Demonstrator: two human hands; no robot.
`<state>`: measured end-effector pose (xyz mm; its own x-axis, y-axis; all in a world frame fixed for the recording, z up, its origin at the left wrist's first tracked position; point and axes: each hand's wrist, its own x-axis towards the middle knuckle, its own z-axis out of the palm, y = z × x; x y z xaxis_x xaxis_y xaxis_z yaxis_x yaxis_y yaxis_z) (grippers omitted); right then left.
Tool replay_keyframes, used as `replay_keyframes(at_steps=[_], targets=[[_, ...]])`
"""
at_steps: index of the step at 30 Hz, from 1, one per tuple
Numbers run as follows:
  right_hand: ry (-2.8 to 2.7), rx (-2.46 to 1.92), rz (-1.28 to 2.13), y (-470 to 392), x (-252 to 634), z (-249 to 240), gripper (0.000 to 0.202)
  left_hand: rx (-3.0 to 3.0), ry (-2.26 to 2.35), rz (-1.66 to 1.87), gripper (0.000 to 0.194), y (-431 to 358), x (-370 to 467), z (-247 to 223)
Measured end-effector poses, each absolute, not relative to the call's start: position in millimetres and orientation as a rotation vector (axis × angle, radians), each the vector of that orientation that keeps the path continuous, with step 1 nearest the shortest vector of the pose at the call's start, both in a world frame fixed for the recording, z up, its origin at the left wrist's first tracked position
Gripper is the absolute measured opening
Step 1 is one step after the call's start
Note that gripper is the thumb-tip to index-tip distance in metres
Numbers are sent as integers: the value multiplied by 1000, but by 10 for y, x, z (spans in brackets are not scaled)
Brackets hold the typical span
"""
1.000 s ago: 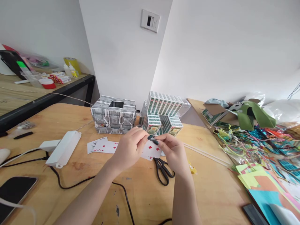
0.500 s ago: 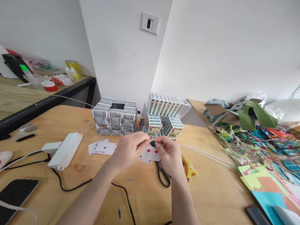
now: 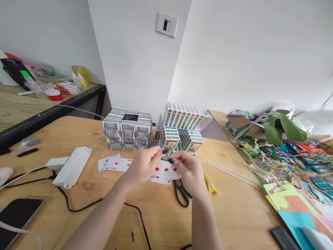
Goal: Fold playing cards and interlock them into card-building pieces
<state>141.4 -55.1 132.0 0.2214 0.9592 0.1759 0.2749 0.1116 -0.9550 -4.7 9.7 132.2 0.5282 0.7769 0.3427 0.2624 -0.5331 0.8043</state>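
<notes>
Card [image 3: 163,176] is dead centre of my table [image 3: 234,215], pips toward me (red diamonds), with a strip of patterned back showing along its far edge. My left hand [image 3: 142,165] has thumb and fingers bunched, pinching that edge from one side, and my right hand [image 3: 191,170] pinches it from the other, thumb tips close together. Can't tell whether the card's near edge rests on the wood or hangs above it. Closest to me is the phone [image 3: 18,218], way over left, plus a black cord [image 3: 139,215]. Scissors [image 3: 184,193] lie beside my right hand, and a yellow tool [image 3: 212,185] pokes out past that wrist. White sticks [image 3: 229,171] lie further right; loose cards [image 3: 117,164] overlap left of my hands, near a white box [image 3: 73,168]. Behind those, a grey patterned block [image 3: 127,133] stands beside stacked boxes [image 3: 183,118], then the wall switch [image 3: 167,25].
</notes>
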Motion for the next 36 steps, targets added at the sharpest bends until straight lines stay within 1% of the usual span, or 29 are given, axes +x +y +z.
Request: replay_keyframes(at_steps=[1, 4, 6, 12, 18, 23, 29, 36], targets=[[-1256, -1407, 776, -540, 1415, 1311, 11, 2043, 834, 917, 31, 103, -57, 1332], [-1208, -1415, 781, -510, 1422, 1280, 12, 1979, 775, 833, 14, 110, -93, 1369], [-1198, -1416, 776, -497, 1424, 1265, 12, 1953, 784, 812, 17, 107, -108, 1388], [-1169, -1419, 800, -496, 1416, 1259, 11, 2020, 857, 870, 11, 107, -111, 1370], [-1131, -1423, 815, -506, 1439, 1273, 11, 2083, 851, 950, 14, 99, -84, 1323], [-1142, -1438, 774, -526, 1417, 1303, 11, 2106, 838, 977, 13, 95, -81, 1305], [-1171, -1464, 725, -535, 1360, 1316, 11, 2126, 832, 990, 20, 101, -108, 1310], [-1244, -1427, 745, -547, 1372, 1331, 13, 2115, 850, 1082, 20, 80, -73, 1309]])
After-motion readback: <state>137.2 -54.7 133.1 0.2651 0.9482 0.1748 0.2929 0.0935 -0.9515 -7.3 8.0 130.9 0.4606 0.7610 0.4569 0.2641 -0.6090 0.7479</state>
